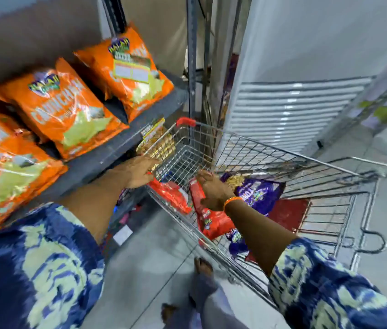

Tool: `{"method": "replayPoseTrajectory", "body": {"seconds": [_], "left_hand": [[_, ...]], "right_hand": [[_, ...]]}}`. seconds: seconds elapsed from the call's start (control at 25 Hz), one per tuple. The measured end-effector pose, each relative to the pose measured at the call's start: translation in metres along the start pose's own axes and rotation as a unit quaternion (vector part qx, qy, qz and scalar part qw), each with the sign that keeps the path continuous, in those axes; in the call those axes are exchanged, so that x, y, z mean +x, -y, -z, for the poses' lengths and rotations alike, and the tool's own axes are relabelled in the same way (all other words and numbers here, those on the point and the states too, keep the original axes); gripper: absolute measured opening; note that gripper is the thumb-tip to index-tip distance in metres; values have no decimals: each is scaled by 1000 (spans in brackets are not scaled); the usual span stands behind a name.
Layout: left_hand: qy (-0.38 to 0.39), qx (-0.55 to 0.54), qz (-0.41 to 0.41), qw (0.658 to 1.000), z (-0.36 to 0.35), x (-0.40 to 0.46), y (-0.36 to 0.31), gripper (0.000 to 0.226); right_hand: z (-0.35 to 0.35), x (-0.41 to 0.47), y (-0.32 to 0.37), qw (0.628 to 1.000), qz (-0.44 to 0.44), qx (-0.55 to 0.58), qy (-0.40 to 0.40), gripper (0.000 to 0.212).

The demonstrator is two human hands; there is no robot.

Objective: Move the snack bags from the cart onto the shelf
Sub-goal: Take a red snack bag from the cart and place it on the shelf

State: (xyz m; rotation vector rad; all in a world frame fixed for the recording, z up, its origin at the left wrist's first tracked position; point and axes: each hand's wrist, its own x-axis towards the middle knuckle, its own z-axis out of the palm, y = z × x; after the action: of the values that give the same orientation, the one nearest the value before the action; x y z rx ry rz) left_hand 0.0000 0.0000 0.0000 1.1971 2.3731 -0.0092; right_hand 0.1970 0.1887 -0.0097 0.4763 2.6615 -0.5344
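Observation:
A wire shopping cart stands beside the dark grey shelf. Inside it lie a red snack bag, a second red bag against the near-left wall, and purple bags. My right hand, with an orange wristband, is closed over the upper end of the upright red snack bag. My left hand reaches to the cart's left rim with fingers spread and nothing in it, just above the second red bag. Three orange snack bags lie on the shelf.
A pack of gold-wrapped snacks sits under the shelf edge behind the cart's corner. A white louvred cabinet and a metal shelf post stand behind the cart. My feet are on the grey floor close to the cart.

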Motion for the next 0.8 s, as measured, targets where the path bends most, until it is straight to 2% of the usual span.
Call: {"method": "replayPoseTrajectory", "body": {"seconds": [0.04, 0.08, 0.12, 0.16, 0.2, 0.24, 0.28, 0.44, 0.52, 0.64, 0.72, 0.8], "left_hand": [[24, -4, 10, 1000, -6, 6, 3, 59], [40, -15, 13, 999, -9, 9, 7, 56], [59, -20, 28, 998, -18, 14, 13, 55], [72, -18, 34, 997, -21, 13, 15, 53], [76, -13, 37, 996, -26, 18, 21, 49], [78, -12, 39, 996, -28, 19, 25, 45], [77, -16, 38, 996, -30, 23, 31, 40], [60, -48, 68, 995, -48, 38, 68, 23], [34, -79, 83, 993, -52, 34, 70, 17], [-39, -185, 86, 978, -45, 17, 43, 12], [-120, -218, 92, 964, -41, 12, 30, 5], [-196, -248, 101, 943, -33, 2, 17, 9]], "right_hand": [[-8, 1, 4, 998, -6, 15, 55, 37], [-14, 0, 8, 993, -1, 33, 115, 21], [-25, 1, 12, 991, 0, 54, 126, 18], [-46, 10, 10, 990, 22, 59, 128, 29], [-59, 13, 12, 990, 54, 81, 105, 49], [-70, 19, 11, 989, 75, 97, 84, 59], [-84, 28, 7, 985, 67, 143, 71, 58], [-100, 38, 10, 945, 0, 328, -21, 11], [-105, 50, 9, 920, -62, 380, -74, 8], [-95, 62, 10, 843, -143, 500, -139, 16], [-69, 60, 13, 798, -143, 560, -170, 16], [-37, 57, 16, 772, -110, 593, -200, 12]]}}
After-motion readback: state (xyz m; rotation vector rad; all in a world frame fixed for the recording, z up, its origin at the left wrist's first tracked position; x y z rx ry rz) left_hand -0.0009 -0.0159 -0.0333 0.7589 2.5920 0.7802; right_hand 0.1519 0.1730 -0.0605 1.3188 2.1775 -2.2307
